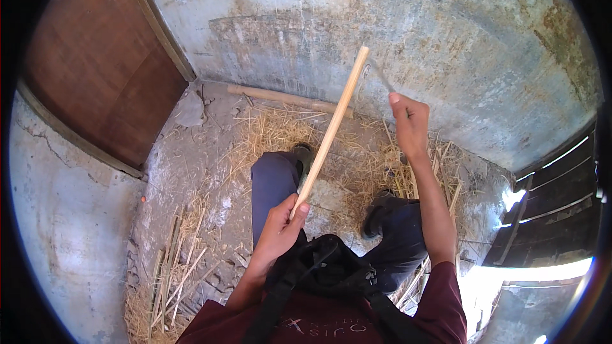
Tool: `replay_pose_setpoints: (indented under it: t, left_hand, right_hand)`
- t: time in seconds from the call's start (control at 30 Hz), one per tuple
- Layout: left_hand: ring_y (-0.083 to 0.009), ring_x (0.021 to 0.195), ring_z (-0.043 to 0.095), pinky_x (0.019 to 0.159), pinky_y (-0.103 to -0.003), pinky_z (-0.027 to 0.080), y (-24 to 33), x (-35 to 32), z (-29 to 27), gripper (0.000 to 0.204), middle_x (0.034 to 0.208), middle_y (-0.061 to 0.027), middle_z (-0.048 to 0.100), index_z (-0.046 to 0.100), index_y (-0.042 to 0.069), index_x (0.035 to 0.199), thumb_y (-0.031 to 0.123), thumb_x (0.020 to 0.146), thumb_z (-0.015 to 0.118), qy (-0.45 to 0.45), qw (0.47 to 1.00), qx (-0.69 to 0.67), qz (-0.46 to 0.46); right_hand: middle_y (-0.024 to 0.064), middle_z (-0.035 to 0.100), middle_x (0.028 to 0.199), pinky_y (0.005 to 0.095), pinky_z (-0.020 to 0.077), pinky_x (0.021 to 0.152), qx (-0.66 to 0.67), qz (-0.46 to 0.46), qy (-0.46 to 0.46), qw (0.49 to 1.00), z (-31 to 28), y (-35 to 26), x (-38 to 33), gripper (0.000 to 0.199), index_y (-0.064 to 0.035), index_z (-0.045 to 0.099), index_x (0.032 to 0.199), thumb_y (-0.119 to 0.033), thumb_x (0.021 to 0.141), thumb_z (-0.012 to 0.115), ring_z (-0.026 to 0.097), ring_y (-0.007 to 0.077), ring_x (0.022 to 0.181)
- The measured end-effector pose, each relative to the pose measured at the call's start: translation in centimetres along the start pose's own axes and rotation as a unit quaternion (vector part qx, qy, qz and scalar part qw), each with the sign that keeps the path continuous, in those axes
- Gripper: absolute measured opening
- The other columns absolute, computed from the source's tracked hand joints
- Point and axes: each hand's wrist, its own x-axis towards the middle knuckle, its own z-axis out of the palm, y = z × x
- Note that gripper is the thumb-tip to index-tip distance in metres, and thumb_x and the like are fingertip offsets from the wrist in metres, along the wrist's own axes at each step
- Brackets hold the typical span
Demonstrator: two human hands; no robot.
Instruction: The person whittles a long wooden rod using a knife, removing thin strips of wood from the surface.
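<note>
My left hand (280,228) is closed round the lower end of a long, pale split bamboo stick (335,124), which slants up and slightly right, away from me. Held in the fist of my right hand (410,124) is a knife (382,75), its thin grey blade somewhat blurred. The blade points up and left, close to the stick's far end. Whether it touches the stick I cannot tell. Most of the knife's handle is hidden by my fingers.
Pale shavings (274,134) cover the floor around my feet. A bamboo pole (287,97) lies along the base of the stained wall (382,19). Several thin strips (172,267) lie at the left, near a brown door (102,57). Dark slatted boards (548,216) stand at the right.
</note>
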Motion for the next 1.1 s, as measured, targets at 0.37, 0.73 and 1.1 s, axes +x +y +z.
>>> replay_pose_setpoints:
  t: [0.37,0.73,1.1]
  left_hand:
    - [-0.0051,0.06,0.037,0.052,-0.032,0.029,1.4,0.1,0.7,0.029,0.063,-0.0022,0.042,0.056,0.001,0.09,0.018,0.111,0.065,0.048,0.991,0.11,0.061]
    - [-0.0031,0.059,0.033,0.05,-0.031,0.024,1.8,-0.9,0.9,0.037,0.061,0.0041,0.038,0.053,0.003,0.078,0.017,0.107,0.072,0.076,0.984,0.147,0.06]
    - [-0.0061,0.054,0.037,0.048,-0.031,0.029,1.8,-1.1,0.7,0.027,0.059,-0.0049,0.043,0.06,0.001,0.086,0.014,0.107,0.072,0.083,0.974,0.193,0.089]
  right_hand:
    - [0.0115,0.057,0.061,0.0435,0.042,0.051,-0.107,-0.162,-0.016,0.981,0.6,-2.7,-0.9,0.042,-0.0044,0.069,0.072,-0.036,0.098,0.08,0.055,0.0319,0.05]
    - [0.0147,0.06,0.064,0.0445,0.0445,0.056,-0.163,-0.091,0.058,0.981,-1.9,-0.2,1.9,0.046,-0.0023,0.07,0.075,-0.039,0.103,0.073,0.057,0.034,0.054]
    - [0.0135,0.057,0.061,0.0419,0.0424,0.054,-0.151,-0.113,0.02,0.982,-1.8,0.1,1.7,0.047,-0.0027,0.073,0.078,-0.042,0.103,0.073,0.054,0.0307,0.053]
